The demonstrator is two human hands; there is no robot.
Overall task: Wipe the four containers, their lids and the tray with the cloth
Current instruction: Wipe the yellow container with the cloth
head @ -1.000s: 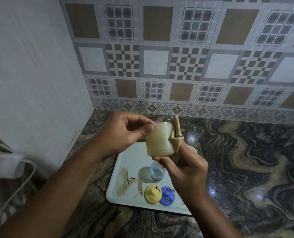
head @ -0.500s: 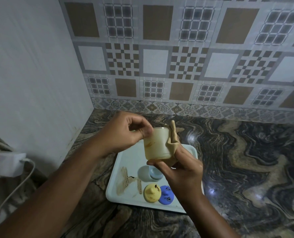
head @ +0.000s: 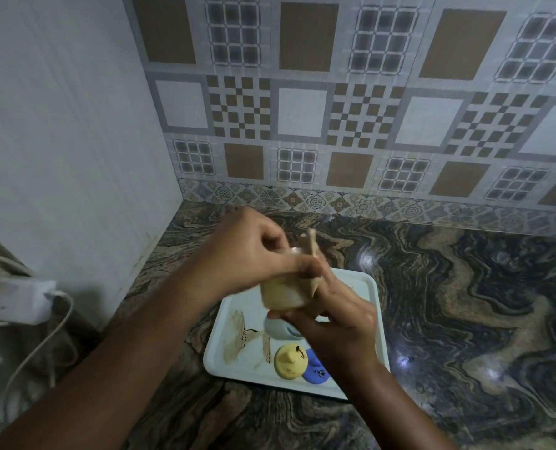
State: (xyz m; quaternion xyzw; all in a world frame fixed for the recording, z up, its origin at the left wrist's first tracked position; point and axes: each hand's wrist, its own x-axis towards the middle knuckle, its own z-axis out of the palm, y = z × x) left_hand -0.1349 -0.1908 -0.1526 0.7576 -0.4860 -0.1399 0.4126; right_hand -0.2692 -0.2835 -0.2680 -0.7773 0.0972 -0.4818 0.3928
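My left hand [head: 254,251] grips the rim end of a cream container [head: 281,293], held tilted above the white tray [head: 231,358]. My right hand [head: 338,323] holds the tan cloth [head: 312,254] against the container's right side and base. The picture is blurred around the hands. On the tray lie a pale blue container [head: 280,329], a yellow lid [head: 291,360] and a blue lid [head: 315,371], both lids with dark smears. Brown smears mark the tray's left part. Other containers are hidden behind my hands.
The tray sits on a dark marbled counter [head: 465,303] in a corner, with a plain wall on the left and a patterned tiled wall behind. A white charger [head: 20,300] with its cable hangs at the far left, off the counter.
The container has tipped and sunk lower over the tray. My left hand has shifted right over its top, and the right hand with the cloth has moved round it.
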